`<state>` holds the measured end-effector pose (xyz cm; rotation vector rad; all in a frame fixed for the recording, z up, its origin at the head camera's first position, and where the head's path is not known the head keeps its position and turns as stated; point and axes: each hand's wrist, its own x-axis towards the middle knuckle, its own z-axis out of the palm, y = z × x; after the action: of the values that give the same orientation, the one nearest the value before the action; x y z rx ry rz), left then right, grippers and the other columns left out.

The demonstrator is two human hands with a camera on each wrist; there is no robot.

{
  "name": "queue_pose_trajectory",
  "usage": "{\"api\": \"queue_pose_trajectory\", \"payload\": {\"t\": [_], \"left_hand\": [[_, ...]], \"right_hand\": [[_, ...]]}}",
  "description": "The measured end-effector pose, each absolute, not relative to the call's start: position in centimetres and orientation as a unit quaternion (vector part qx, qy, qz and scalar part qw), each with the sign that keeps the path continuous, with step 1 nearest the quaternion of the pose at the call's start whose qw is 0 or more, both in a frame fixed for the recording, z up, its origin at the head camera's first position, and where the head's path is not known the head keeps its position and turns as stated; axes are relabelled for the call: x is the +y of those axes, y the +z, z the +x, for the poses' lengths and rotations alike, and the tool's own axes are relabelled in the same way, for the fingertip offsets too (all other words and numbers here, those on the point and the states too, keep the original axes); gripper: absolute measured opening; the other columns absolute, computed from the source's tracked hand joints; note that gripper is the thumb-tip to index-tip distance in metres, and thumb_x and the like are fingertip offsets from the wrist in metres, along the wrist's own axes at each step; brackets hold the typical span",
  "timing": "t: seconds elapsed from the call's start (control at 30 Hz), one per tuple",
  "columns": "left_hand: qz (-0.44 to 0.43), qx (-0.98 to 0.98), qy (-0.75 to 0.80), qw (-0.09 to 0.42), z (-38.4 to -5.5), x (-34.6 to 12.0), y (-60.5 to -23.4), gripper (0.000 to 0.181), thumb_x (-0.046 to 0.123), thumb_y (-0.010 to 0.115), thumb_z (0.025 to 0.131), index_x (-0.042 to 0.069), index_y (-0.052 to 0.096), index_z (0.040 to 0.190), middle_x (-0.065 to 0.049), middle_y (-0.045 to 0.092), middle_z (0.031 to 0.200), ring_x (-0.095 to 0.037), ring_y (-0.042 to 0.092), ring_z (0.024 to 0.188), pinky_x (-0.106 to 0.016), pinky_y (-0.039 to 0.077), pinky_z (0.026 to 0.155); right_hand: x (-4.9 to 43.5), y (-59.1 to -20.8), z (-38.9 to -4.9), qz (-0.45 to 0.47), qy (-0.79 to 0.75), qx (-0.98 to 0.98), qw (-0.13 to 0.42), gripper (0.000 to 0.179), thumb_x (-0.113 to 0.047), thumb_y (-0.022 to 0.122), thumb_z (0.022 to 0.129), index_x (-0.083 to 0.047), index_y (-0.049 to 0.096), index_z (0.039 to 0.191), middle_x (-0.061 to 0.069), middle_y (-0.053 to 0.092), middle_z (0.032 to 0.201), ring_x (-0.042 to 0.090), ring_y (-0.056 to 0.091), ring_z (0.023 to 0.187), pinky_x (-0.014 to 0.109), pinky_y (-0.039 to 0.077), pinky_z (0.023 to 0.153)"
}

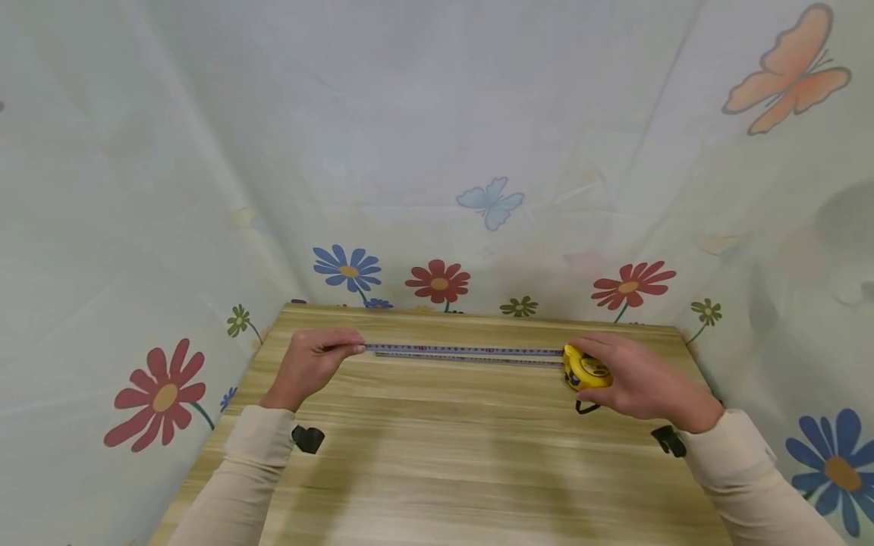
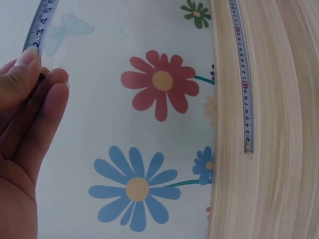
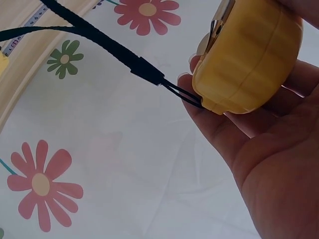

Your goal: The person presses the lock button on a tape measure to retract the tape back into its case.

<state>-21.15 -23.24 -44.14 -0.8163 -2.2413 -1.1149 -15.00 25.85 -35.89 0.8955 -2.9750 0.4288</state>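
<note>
A yellow tape measure point(image 1: 586, 370) sits in my right hand point(image 1: 642, 379), its case gripped between thumb and fingers; the right wrist view shows the yellow case point(image 3: 249, 59) with a black wrist strap point(image 3: 112, 50). From it the blade point(image 1: 464, 350) runs out leftward. My left hand point(image 1: 314, 364) pinches the blade's free end between thumb and fingers, with low numbers showing beside the thumb in the left wrist view. Below the held blade, a second ruled strip point(image 2: 244, 84) lies on the tabletop, a metal tip at its near end. Its right end is hidden near the yellow case.
The wood-grain table point(image 1: 478, 455) spans the front and middle. White cloth walls printed with flowers and butterflies point(image 1: 492, 203) close it in at the back and both sides. At the right wrist view's left edge, a bit of a yellow thing point(image 3: 2, 62) shows beside the ruled strip.
</note>
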Motion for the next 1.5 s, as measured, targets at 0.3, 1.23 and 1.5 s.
{"api": "queue_pose_trajectory", "payload": {"t": [0.3, 1.23, 1.5], "left_hand": [[-0.301, -0.826, -0.406, 0.248, -21.2, -23.1, -44.0, 0.014, -0.003, 0.081, 0.086, 0.007, 0.084, 0.095, -0.007, 0.082, 0.092, -0.021, 0.079, 0.081, -0.009, 0.056, 0.077], [-0.295, -0.834, -0.405, 0.233, -20.9, -22.1, -43.3, 0.017, -0.001, 0.081, 0.086, 0.011, 0.085, 0.098, -0.007, 0.082, 0.096, -0.022, 0.08, 0.085, -0.008, 0.056, 0.079], [-0.304, -0.83, -0.402, 0.241, -20.9, -21.9, -43.3, 0.018, -0.003, 0.081, 0.085, 0.01, 0.084, 0.097, -0.007, 0.082, 0.095, -0.022, 0.079, 0.084, -0.008, 0.056, 0.079]], "right_hand": [[25.8, -35.8, -15.1, 0.288, 0.137, -0.948, 0.003, 0.071, -0.028, 0.087, 0.085, 0.0, 0.058, 0.143, 0.019, 0.064, 0.139, 0.027, 0.065, 0.11, 0.048, 0.06, 0.091], [25.8, -35.7, -15.2, 0.282, 0.138, -0.949, 0.003, 0.07, -0.029, 0.087, 0.085, -0.001, 0.059, 0.143, 0.018, 0.064, 0.139, 0.025, 0.065, 0.109, 0.048, 0.059, 0.091], [25.5, -35.5, -15.3, 0.283, 0.14, -0.949, 0.004, 0.071, -0.03, 0.088, 0.085, -0.002, 0.059, 0.144, 0.018, 0.064, 0.141, 0.026, 0.064, 0.111, 0.049, 0.059, 0.093]]}}
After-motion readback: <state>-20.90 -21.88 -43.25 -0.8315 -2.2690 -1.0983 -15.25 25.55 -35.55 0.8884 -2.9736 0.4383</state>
